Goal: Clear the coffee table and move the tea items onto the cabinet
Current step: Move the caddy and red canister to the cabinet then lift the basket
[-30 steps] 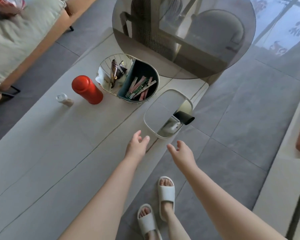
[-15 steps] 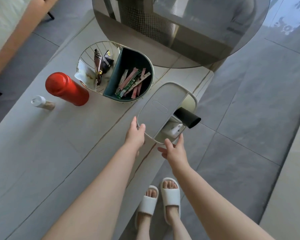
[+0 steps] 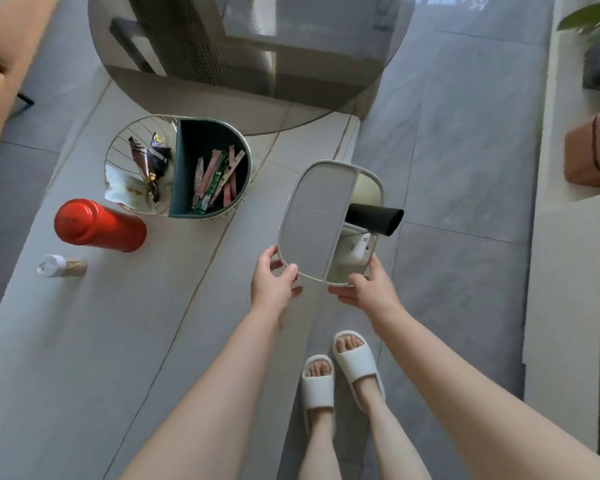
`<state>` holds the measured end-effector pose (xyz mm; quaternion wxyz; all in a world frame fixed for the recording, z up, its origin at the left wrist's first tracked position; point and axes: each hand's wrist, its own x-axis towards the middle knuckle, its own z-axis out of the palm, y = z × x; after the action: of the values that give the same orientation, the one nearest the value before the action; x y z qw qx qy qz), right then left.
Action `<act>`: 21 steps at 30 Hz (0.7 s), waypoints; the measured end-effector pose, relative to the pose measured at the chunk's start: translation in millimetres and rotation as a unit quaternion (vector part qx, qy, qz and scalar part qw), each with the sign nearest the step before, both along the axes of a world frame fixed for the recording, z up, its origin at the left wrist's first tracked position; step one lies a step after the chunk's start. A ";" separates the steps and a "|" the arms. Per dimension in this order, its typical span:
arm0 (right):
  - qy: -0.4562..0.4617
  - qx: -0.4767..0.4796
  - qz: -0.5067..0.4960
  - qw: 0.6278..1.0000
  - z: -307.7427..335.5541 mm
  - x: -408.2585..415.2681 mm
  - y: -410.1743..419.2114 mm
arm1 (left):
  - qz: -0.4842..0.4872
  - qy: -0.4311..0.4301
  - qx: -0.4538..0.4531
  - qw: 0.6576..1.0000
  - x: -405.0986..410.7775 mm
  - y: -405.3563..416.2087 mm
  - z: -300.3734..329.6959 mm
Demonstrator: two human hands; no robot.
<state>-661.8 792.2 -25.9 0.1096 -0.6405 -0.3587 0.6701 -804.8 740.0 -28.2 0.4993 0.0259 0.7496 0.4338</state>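
A white storage box [image 3: 314, 220] with a flat lid stands at the right edge of the grey coffee table [image 3: 84, 341]. A black tube [image 3: 374, 216] sticks out of its open right part, above a white device [image 3: 355, 249]. My left hand [image 3: 274, 284] grips the box's near left corner. My right hand [image 3: 369, 289] holds its near right corner. A round wire basket [image 3: 179, 168] with snack packets and drink sachets sits further back. A red bottle [image 3: 97, 225] lies on its side at the left, with a small toothpick jar [image 3: 61, 266] near it.
A round dark glass tabletop [image 3: 246, 46] overlaps the table's far end. A light cabinet or ledge [image 3: 568, 271] runs along the right, with a brown box [image 3: 593, 150] and a plant [image 3: 596, 19]. A sofa edge [image 3: 0, 64] is at far left. My slippered feet [image 3: 340, 372] stand on tile.
Both hands reached forward from open air and closed on the white box's near corners. The view shifted so the box now sits further right.
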 end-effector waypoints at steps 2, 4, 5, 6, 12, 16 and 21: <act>0.002 0.012 -0.018 1.000 16.5 23.4 -2.9 | -0.043 0.000 0.017 0.999 16.0 1.5 14.4; -0.001 0.017 -0.027 0.999 33.5 49.4 -6.1 | -0.078 -0.010 0.036 0.996 32.9 3.9 27.7; -0.001 0.017 -0.036 0.999 41.6 63.2 -7.1 | -0.096 -0.014 0.044 0.994 42.3 5.8 34.3; 0.000 0.015 -0.046 0.999 49.2 77.7 -9.0 | -0.119 -0.017 0.049 0.992 52.7 7.7 40.8; -0.031 0.036 -0.108 0.993 77.1 175.2 -31.9 | -0.235 -0.066 0.054 0.968 139.1 9.8 68.5; -0.052 0.046 -0.169 0.983 85.2 249.6 -58.4 | -0.273 -0.095 0.045 0.956 209.5 3.8 69.6; -0.061 0.042 -0.245 0.967 87.1 340.8 -103.1 | -0.328 -0.112 0.033 0.937 303.1 -12.1 63.4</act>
<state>-321.0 689.1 61.2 0.2751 -0.7431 -0.2246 0.5672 -501.7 728.0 35.2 0.6934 0.2383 0.6239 0.2705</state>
